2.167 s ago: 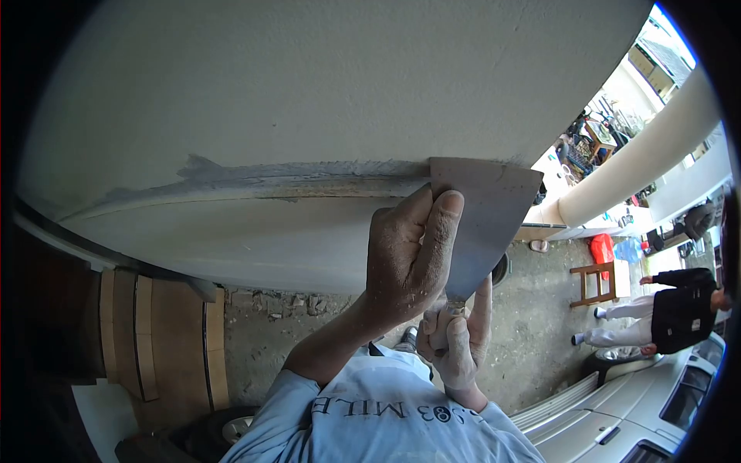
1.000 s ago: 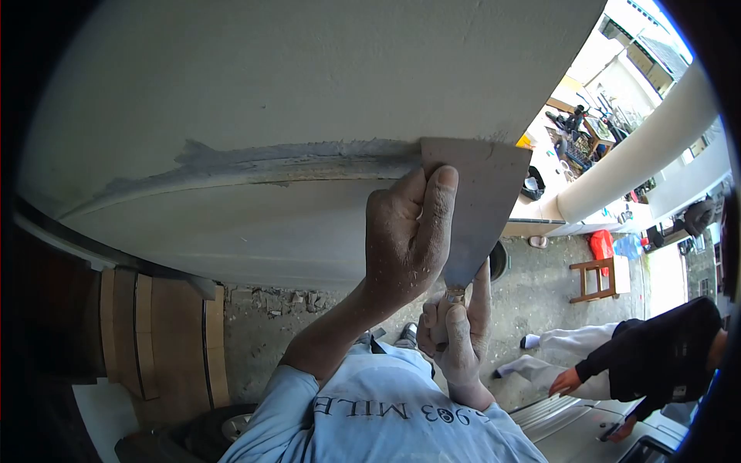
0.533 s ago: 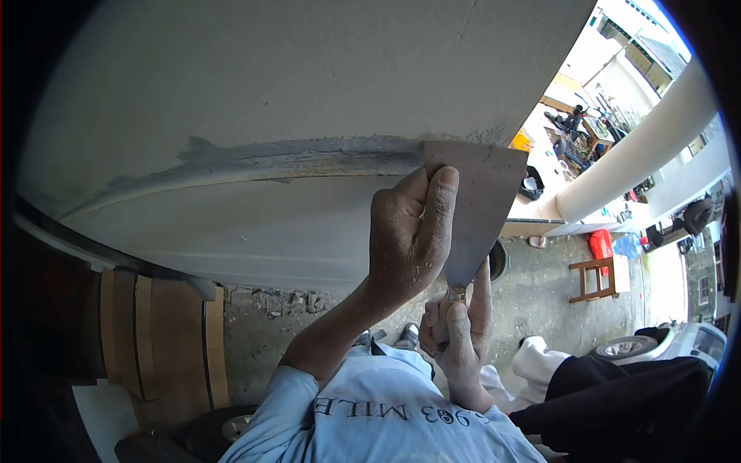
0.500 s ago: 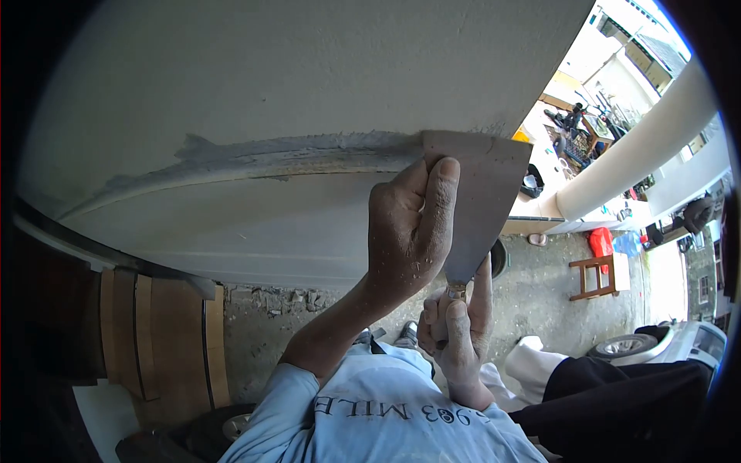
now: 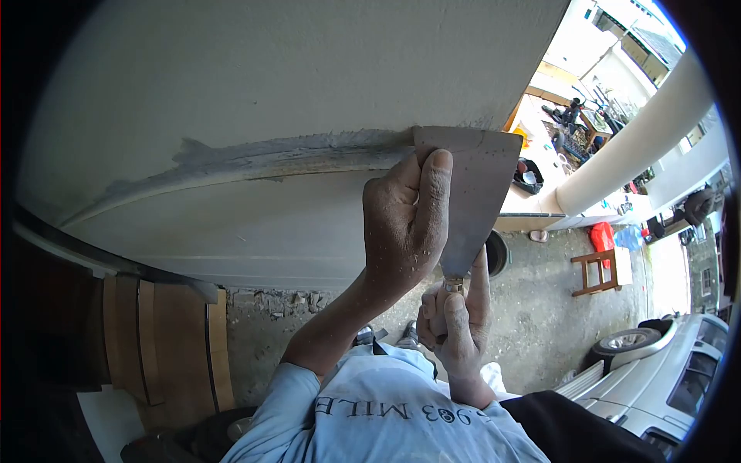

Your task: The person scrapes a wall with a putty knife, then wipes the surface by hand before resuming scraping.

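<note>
A wide scraper, or putty knife (image 5: 480, 185), stands blade-up near the right end of the wall. Its broad top edge lies at the level of a rough grey strip of filler (image 5: 309, 152) on the pale wall (image 5: 309, 69). My left hand (image 5: 405, 220), dusty, is closed on the left side of the blade, thumb over its face and the other fingers curled. Below it, my right hand (image 5: 461, 328) grips the handle, with a finger stretched up along the blade's lower right edge. Part of the handle is hidden by that hand.
Brown panels (image 5: 174, 339) stand at the lower left. On the concrete floor are rubble (image 5: 282, 301), a dark bucket (image 5: 498, 253) and a wooden stool (image 5: 602, 272). A round white column (image 5: 637, 139) rises at right, near a parked silver car (image 5: 664, 378).
The scraper and both hands have shifted slightly left and up in view. More of the bucket and the car shows now. Both hands keep their hold.
</note>
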The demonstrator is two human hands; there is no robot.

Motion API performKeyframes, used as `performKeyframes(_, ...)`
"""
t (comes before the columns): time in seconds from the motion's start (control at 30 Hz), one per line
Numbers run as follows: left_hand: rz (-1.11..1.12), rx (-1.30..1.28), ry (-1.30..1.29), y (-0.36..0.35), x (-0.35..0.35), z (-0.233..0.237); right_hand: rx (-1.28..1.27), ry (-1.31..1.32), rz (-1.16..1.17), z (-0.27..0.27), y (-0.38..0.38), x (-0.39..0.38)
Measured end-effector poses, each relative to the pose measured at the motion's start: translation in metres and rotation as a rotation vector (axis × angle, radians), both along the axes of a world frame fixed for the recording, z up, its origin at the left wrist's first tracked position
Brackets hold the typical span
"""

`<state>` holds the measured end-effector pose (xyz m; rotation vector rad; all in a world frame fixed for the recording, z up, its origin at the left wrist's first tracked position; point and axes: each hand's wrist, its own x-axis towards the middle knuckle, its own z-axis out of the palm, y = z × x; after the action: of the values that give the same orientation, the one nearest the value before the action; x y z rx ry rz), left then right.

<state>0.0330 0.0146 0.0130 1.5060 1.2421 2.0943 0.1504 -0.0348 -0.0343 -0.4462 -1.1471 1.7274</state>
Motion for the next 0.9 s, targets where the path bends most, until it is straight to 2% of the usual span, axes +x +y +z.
performKeyframes(0.2,-0.079,-0.05,-0.063,-0.008,0.005,-0.009,0.023,0.027,0.0,-0.009,-0.001,0.006)
performKeyframes(0.33,-0.137,-0.004,-0.109,-0.004,0.003,-0.004,0.02,0.009,-0.076,0.004,-0.005,-0.005)
performKeyframes(0.43,-0.1,-0.049,-0.014,-0.009,0.004,-0.012,0.083,0.087,-0.016,-0.013,0.0,0.003)
performKeyframes(0.57,-0.08,-0.02,-0.084,-0.005,0.006,-0.002,0.067,0.054,-0.036,-0.008,-0.003,0.0)
performKeyframes(0.67,-0.063,-0.06,0.002,-0.007,0.006,-0.011,0.065,0.043,-0.035,-0.007,-0.001,0.001)
performKeyframes(0.77,-0.045,-0.003,-0.003,-0.003,0.008,-0.008,0.053,-0.007,-0.05,-0.007,0.0,0.0)
performKeyframes(0.9,-0.067,-0.052,0.001,-0.008,0.006,-0.01,0.009,0.017,-0.01,-0.005,-0.004,0.005)
